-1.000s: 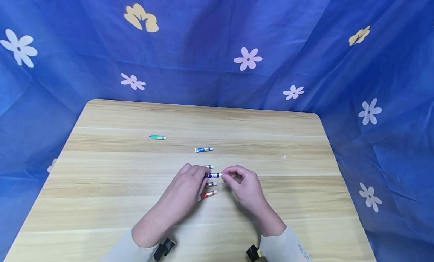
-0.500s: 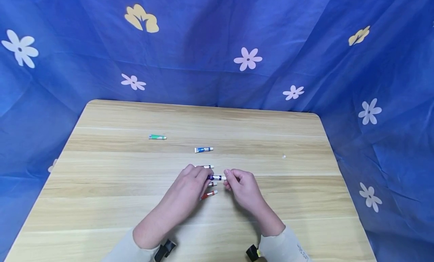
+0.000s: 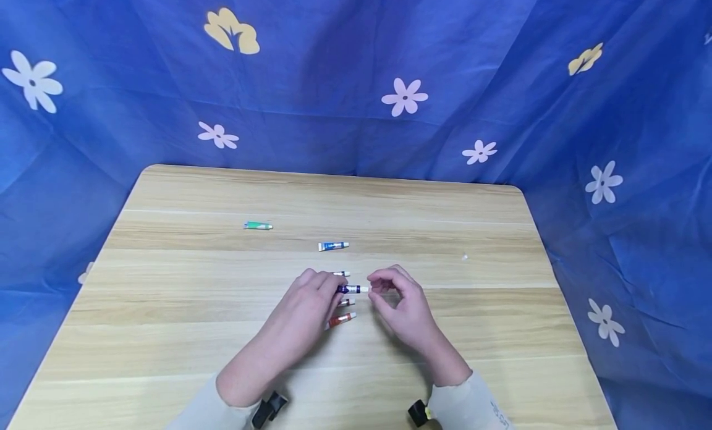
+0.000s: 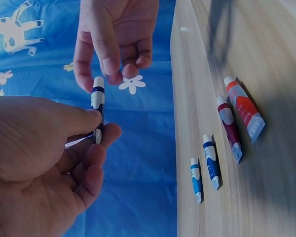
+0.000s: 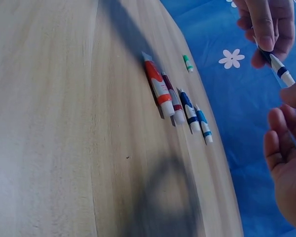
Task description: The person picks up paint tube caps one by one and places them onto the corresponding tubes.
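Observation:
My left hand pinches a small dark purple paint tube between thumb and fingers, with the tube's white cap pointing away from the palm. Close by the cap is my right hand; its thumb and forefinger stand apart on either side of the cap's end, and whether a fingertip touches it is hard to tell. Beneath the hands lie a red paint tube, a dark red tube and a dark blue tube, partly covered by the left hand in the head view.
Farther back on the wooden table are a bright blue tube and a green tube. A tiny white bit lies to the right. Blue flowered cloth hangs behind the table.
The right hand's thumb and forefinger held the cap half a second ago and have since spread apart. The purple tube shifted slightly right and nearer, then back left, in the left hand.

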Demonstrator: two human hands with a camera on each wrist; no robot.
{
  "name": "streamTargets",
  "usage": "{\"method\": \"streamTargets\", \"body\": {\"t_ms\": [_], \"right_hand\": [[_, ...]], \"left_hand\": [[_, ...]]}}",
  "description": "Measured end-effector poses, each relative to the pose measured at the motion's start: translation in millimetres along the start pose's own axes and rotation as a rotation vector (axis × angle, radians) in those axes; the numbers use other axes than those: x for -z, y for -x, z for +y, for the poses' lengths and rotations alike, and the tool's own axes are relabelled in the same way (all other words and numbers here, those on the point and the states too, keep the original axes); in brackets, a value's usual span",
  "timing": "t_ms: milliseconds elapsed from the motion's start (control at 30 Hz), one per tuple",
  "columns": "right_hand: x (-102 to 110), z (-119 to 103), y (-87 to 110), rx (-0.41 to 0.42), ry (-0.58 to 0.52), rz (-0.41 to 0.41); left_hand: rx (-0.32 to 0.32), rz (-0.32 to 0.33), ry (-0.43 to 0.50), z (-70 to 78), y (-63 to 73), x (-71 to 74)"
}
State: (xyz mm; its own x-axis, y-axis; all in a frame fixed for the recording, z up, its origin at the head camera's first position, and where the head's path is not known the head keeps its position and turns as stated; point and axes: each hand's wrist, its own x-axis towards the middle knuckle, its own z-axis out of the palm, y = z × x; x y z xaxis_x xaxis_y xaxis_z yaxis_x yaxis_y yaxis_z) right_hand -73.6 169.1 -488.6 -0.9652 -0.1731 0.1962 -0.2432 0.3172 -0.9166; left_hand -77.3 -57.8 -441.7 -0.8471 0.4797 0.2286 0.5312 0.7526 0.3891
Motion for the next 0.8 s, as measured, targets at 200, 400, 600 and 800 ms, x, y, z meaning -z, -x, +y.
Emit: {"method": "streamTargets", "body": {"t_ms": [200, 400, 600, 800], "right_hand": [[1.0, -1.0, 0.7, 0.058, 0.003, 0.022], [0.8, -3.8, 1.4, 0.025, 0.031, 0.046], [-1.3, -4.3, 0.9, -0.011, 0.028, 0.055], [-4.3, -1.7, 0.3, -0.008, 0.027, 0.051]], "left_hand": [[-0.026, 0.0, 0.002, -0.8, 0.6, 1.6], [-0.03, 0.004, 0.007, 0.9, -0.3, 2.7], [-0.031, 0.015, 0.019, 2.4, -0.4, 2.6], [-0.054, 0.031, 0.026, 3.8, -0.2, 1.6]]}}
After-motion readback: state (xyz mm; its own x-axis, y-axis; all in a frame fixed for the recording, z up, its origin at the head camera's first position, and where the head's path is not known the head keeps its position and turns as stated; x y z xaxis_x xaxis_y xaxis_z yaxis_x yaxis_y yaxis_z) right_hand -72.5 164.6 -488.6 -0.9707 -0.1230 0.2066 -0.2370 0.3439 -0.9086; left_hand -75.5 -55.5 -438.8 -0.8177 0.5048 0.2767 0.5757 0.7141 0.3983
